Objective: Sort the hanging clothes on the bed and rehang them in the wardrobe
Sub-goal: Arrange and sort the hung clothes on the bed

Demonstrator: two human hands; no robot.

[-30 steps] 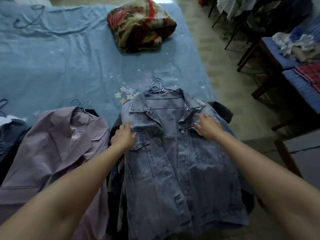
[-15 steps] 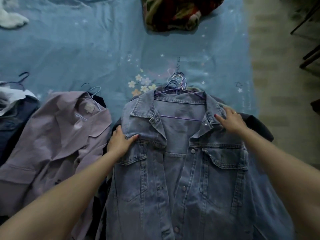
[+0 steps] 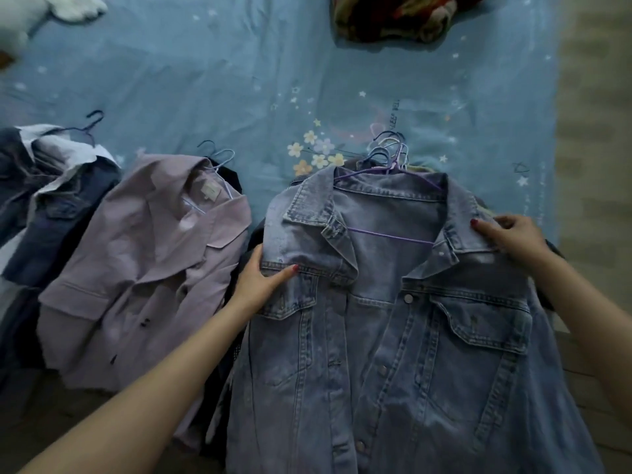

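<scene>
A light blue denim jacket [image 3: 393, 319] on a purple hanger [image 3: 386, 236] lies on top of a pile of hung clothes at the near right of the bed. My left hand [image 3: 260, 282] grips its left shoulder, thumb on top and fingers tucked under the edge. At the jacket's right shoulder by the collar, my right hand [image 3: 509, 234] grips the denim with curled fingers. Several hanger hooks [image 3: 390, 153] bunch above the collar. A lilac jacket [image 3: 143, 268] on its hanger lies to the left. Further left sits a dark blue and white garment pile [image 3: 44, 206].
The blue bedsheet [image 3: 239, 80] with flower and star print stretches beyond the clothes. A folded floral blanket [image 3: 393, 18] lies at the far edge, something white [image 3: 51, 8] at top left. Tiled floor [image 3: 595, 131] runs along the bed's right side.
The view has tilted down and closer to the bed. Both hands slid outward from the jacket's chest to its shoulders, the right one up beside the collar.
</scene>
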